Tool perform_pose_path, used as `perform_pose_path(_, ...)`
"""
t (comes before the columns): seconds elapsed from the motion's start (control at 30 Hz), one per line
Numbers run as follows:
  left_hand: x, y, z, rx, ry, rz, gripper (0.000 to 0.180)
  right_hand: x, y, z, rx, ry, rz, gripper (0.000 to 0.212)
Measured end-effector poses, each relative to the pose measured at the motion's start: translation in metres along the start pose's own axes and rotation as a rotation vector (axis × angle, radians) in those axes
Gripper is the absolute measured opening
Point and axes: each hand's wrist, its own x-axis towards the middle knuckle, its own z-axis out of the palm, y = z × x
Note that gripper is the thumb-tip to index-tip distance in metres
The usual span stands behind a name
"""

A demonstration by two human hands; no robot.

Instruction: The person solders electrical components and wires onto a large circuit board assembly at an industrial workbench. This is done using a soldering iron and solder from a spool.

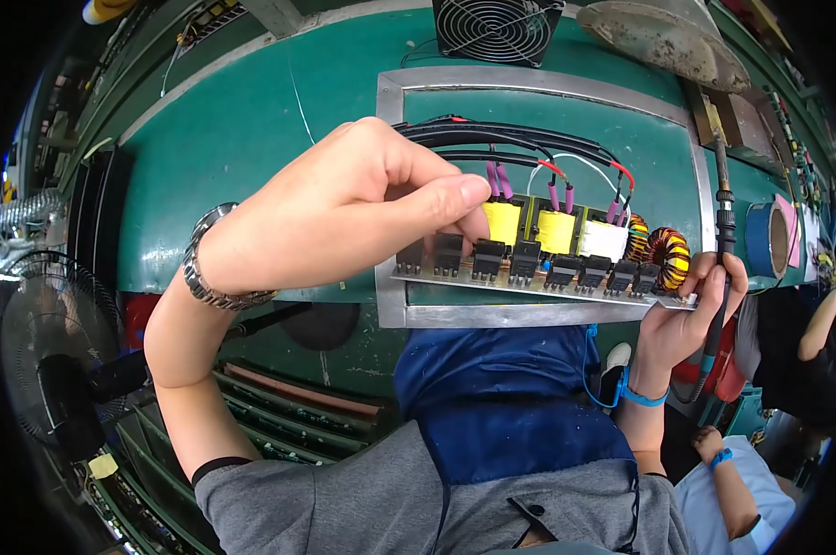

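"Nearest the body, what is on record?"

"Blue apron (515,416) over a grey shirt (362,490). Metal-banded watch (194,273) on the left wrist, blue strap (645,400) on the right."

"State of the hands?"

"Apart. Left hand (344,199) reaches over the left part of the circuit board (529,284), thumb and fingers drawn together beside a yellow transformer (502,223); whether they pinch anything, cannot tell. Right hand (700,310) is closed round the soldering iron (726,222), its tip end pointing away from the body, and steadies the board's right corner."

"Board position?"

"Over the near bar of a metal frame (395,314); resting or just above it, cannot tell."

"What blocks the view?"

"The left hand covers the board's left end and part of the black cables (529,137) behind. Black components (526,259) stand in a row before the transformers and hide their feet. A wound toroid (668,257) sits near the right fingers."

"Farther out?"

"Green bench (252,139). Tape roll (762,239) right of the iron. Toward the far edge, a black box fan (497,30); right of it, a stained pale hood (663,37), partly overhanging the bench."
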Motion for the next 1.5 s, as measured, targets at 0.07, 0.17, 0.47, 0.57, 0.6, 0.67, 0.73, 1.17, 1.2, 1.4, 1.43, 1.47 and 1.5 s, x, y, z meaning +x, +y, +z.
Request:
perform_pose_path(0.07, -0.003, 0.005, 0.003, 0.039, 0.006, -0.011, 0.034, -0.002, -0.001, -0.001, -0.004, 0.003, 0.004, 0.015)
perform_pose_path(0.17, -0.006, 0.006, 0.007, 0.075, 0.008, -0.024, 0.033, -0.005, -0.002, -0.003, -0.014, -0.003, 0.005, 0.015)
perform_pose_path(0.47, -0.002, -0.019, -0.009, -0.116, -0.124, -0.023, 0.043, 0.001, 0.0, -0.001, 0.015, -0.017, 0.026, 0.016)
perform_pose_path(0.57, -0.001, -0.017, -0.013, -0.146, -0.162, -0.044, 0.049, 0.003, 0.001, -0.001, 0.019, 0.003, 0.036, 0.015)
perform_pose_path(0.6, 0.0, -0.017, -0.015, -0.148, -0.173, -0.053, 0.051, 0.004, 0.002, 0.0, 0.02, 0.0, 0.034, 0.015)
perform_pose_path(0.67, 0.004, -0.024, -0.015, -0.267, -0.179, -0.034, 0.052, 0.008, 0.0, 0.003, 0.042, 0.006, 0.064, 0.015)
perform_pose_path(0.73, 0.007, -0.027, -0.015, -0.396, -0.175, 0.002, 0.056, 0.013, 0.001, 0.006, 0.049, 0.006, 0.068, 0.015)
perform_pose_path(1.17, 0.051, -0.025, -0.02, -0.563, -0.518, 0.054, 0.076, 0.019, 0.008, 0.011, -0.003, 0.031, 0.062, 0.017)
perform_pose_path(1.2, 0.051, -0.024, -0.02, -0.517, -0.507, 0.085, 0.077, 0.019, 0.007, 0.011, -0.003, 0.034, 0.064, 0.018)
perform_pose_path(1.4, 0.061, -0.005, -0.021, -0.301, -0.524, 0.024, 0.062, 0.018, 0.007, 0.01, 0.014, 0.036, 0.076, 0.017)
perform_pose_path(1.43, 0.068, -0.003, -0.018, -0.3, -0.532, 0.031, 0.062, 0.017, 0.007, 0.009, 0.02, 0.026, 0.08, 0.018)
perform_pose_path(1.47, 0.075, 0.001, -0.013, -0.304, -0.555, 0.005, 0.062, 0.017, 0.007, 0.008, 0.021, 0.024, 0.085, 0.018)
perform_pose_path(1.5, 0.083, 0.005, -0.009, -0.309, -0.576, -0.022, 0.062, 0.017, 0.007, 0.007, 0.023, 0.022, 0.09, 0.017)
